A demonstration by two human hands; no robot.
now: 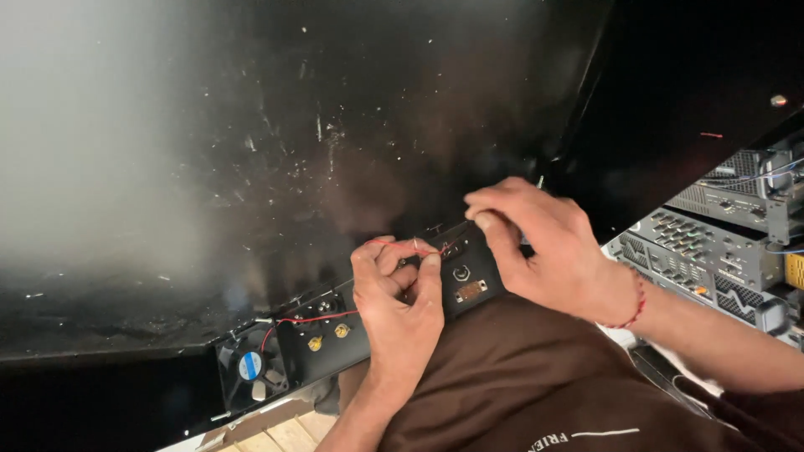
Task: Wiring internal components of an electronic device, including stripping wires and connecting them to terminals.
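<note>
Left hand [400, 303] pinched the thin red wire [311, 318] shut-fingered at the black chassis rear panel [335, 331], right hand [536, 243] at two o'clock closed on its far end, cooling fan [249, 367] already mounted, wire apparently still unconnected.

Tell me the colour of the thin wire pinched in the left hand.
Red wire, clearest in the head view.

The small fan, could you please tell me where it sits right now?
In the head view, the fan sits at the lower left end of the black panel, left of the left hand, with the red wire running towards it.
</note>
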